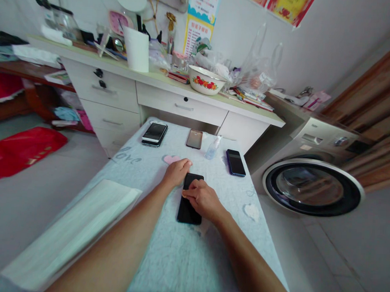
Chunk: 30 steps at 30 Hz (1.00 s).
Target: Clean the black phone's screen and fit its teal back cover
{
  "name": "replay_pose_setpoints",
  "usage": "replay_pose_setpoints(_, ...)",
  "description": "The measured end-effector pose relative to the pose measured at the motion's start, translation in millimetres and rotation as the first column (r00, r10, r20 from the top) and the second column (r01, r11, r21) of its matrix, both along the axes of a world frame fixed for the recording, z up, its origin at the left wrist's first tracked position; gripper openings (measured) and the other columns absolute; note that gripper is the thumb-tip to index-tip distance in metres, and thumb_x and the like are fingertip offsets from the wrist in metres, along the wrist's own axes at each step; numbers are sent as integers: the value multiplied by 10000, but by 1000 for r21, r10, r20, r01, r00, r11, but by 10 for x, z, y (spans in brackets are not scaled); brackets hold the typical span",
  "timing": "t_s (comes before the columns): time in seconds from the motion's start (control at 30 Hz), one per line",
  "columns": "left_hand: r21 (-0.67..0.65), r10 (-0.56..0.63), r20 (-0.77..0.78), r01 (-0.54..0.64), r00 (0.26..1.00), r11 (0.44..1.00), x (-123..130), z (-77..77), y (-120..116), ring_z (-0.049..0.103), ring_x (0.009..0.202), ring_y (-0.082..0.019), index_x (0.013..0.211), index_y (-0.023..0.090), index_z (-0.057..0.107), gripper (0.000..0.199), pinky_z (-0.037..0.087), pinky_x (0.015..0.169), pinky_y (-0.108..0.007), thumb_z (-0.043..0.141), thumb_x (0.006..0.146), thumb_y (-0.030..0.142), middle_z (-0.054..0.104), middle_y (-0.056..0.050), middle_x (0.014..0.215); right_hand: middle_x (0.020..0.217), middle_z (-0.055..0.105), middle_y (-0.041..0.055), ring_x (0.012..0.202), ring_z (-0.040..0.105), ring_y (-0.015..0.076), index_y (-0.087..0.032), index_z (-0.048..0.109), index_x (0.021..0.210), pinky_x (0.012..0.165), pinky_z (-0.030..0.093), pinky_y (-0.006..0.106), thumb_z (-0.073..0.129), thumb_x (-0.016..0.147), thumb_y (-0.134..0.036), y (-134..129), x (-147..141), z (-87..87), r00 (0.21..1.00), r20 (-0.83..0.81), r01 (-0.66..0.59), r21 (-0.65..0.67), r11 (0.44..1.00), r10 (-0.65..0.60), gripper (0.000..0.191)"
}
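A black smartphone lies face up on the cloth-covered table in front of me. My left hand is at its upper left corner, fingers closed against the edge. Over the middle of the screen, my right hand has its fingers bent and pinched together, with the fingertips at the glass. Whatever sits in that pinch is too small or hidden to make out. Beyond the hands stand a small clear spray bottle and a brownish translucent phone case. A dark blue-edged phone lies to the right.
Stacked phones lie at the table's far left. A folded pale cloth runs along the left side. Behind is a desk with a flowered enamel bowl and a paper roll. A washing machine stands at right.
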<state>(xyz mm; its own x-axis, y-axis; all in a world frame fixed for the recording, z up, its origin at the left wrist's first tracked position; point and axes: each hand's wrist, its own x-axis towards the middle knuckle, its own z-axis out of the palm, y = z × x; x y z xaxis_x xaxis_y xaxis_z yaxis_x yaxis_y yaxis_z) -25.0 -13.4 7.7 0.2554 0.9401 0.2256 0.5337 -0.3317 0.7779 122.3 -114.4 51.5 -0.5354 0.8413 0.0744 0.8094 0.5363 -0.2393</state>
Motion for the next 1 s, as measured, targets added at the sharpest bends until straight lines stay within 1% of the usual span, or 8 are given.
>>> replay_pose_setpoints(0.07, 0, -2, 0, 2, 1000, 1000, -3, 3, -1, 607, 719, -164, 883, 217, 630, 362, 434, 702, -262, 308, 930, 377, 639, 3, 686, 948, 609, 20, 860, 498, 160, -296, 736, 1025, 694, 384, 257, 553, 943, -250, -36, -2, -8, 1000, -4, -8, -6, 1000, 8, 206)
replay_pose_setpoints(0.17, 0, -10, -1, 10, 1000, 1000, -7, 8, -7, 607, 719, -166, 883, 213, 628, 363, 429, 690, -263, 308, 930, 377, 639, -1, 691, 954, 609, 19, 866, 504, 158, -304, 736, 1026, 704, 389, 256, 559, 935, -231, -56, -13, -53, 999, -26, 24, -4, 1000, -24, 212)
replay_pose_setpoints(0.37, 10, -7, -24, 7, 1000, 1000, -11, -4, -6, 606, 714, -166, 868, 213, 622, 349, 421, 683, -263, 322, 930, 380, 649, -3, 706, 976, 608, 30, 916, 516, 175, -312, 739, 1009, 704, 398, 253, 526, 950, -240, 20, -11, -124, 979, -27, 200, 16, 980, -200, 232)
replay_pose_setpoints(0.47, 12, -5, -34, 5, 999, 1000, -11, -15, 5, 609, 730, -168, 873, 217, 623, 345, 424, 695, -262, 325, 933, 381, 654, -2, 712, 984, 606, 38, 926, 519, 182, -315, 729, 1039, 719, 405, 256, 502, 965, -270, 85, 25, -152, 960, -40, 281, 46, 959, -279, 243)
replay_pose_setpoints(0.6, 16, -7, -36, 8, 999, 1000, -9, -22, 12, 608, 729, -166, 872, 219, 626, 340, 424, 695, -259, 332, 934, 378, 658, -1, 719, 1005, 604, 57, 945, 519, 198, -305, 724, 1044, 738, 409, 268, 477, 976, -293, 157, 80, -195, 911, -48, 412, 65, 909, -409, 257)
replay_pose_setpoints(0.67, 17, -5, -36, 6, 999, 1000, -6, -17, 9, 608, 727, -167, 861, 218, 628, 339, 420, 689, -261, 336, 931, 376, 657, -5, 720, 1013, 602, 62, 952, 519, 205, -297, 723, 1035, 737, 405, 270, 465, 980, -294, 175, 93, -205, 893, -45, 450, 68, 890, -448, 263)
replay_pose_setpoints(0.8, 8, 7, -47, -7, 999, 1000, 5, 2, 2, 607, 735, -172, 851, 215, 628, 342, 416, 695, -266, 338, 926, 379, 651, -10, 712, 1020, 599, 63, 949, 515, 205, -284, 714, 1029, 732, 393, 270, 455, 984, -289, 173, 70, -196, 895, -42, 447, 70, 892, -445, 263)
replay_pose_setpoints(1.0, 7, 1, -43, -1, 999, 1000, 7, -18, 10, 609, 741, -170, 874, 214, 633, 341, 418, 698, -262, 338, 928, 377, 660, -10, 722, 989, 583, 40, 918, 490, 191, -284, 695, 1023, 712, 369, 265, 436, 998, -302, 153, -46, -184, 949, -31, 315, 84, 945, -314, 261)
